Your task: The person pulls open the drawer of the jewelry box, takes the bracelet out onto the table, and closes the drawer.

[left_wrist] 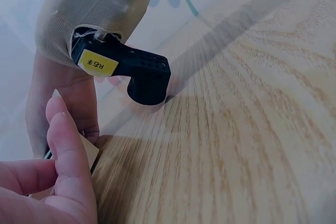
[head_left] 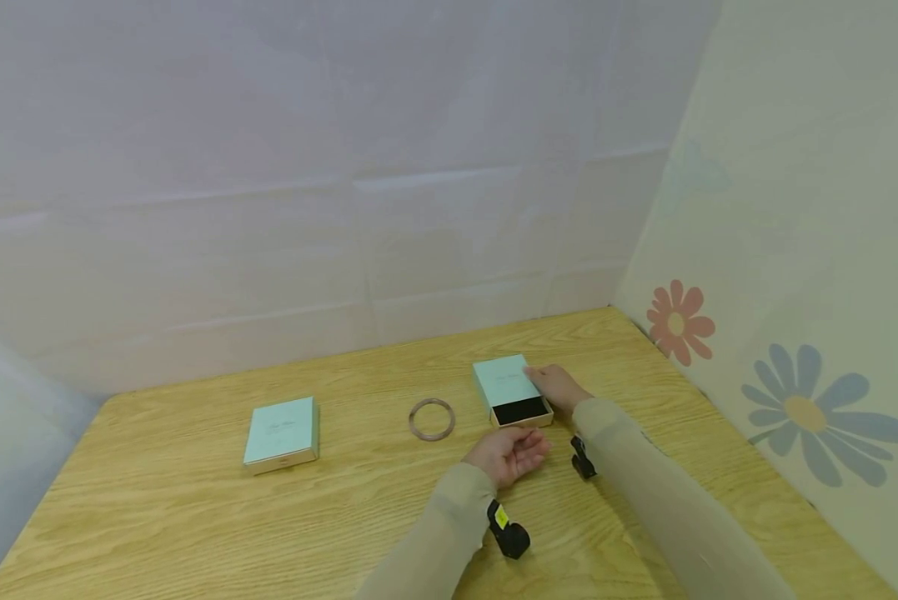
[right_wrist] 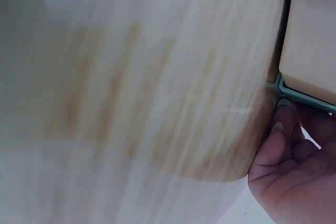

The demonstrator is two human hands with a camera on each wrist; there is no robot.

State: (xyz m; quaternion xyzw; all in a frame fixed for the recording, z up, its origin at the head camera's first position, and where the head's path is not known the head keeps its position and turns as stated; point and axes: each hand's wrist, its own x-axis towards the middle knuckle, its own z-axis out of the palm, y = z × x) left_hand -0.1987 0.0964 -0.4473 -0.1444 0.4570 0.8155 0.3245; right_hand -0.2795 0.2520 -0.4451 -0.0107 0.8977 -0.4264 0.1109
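A pale mint drawer box [head_left: 503, 379] lies on the wooden table, its inner drawer [head_left: 519, 411] slid partway out toward me and showing a black interior. My right hand [head_left: 559, 388] grips the sleeve from its right side; in the right wrist view, curled fingers [right_wrist: 286, 135] sit against the mint edge. At the drawer's front is my left hand [head_left: 507, 457], palm turned up. Its thumb and index finger meet at the drawer front, while the other fingers lie loosely extended. To the left rests a brownish bangle [head_left: 431, 437].
A second mint box [head_left: 279, 429], closed, stands on the left of the table [head_left: 193, 500]. A pale curtain [head_left: 268, 208] hangs behind, and a flower-printed sheet [head_left: 756, 250] borders the right edge. Black wrist cameras [head_left: 510, 533] are strapped to both sleeves.
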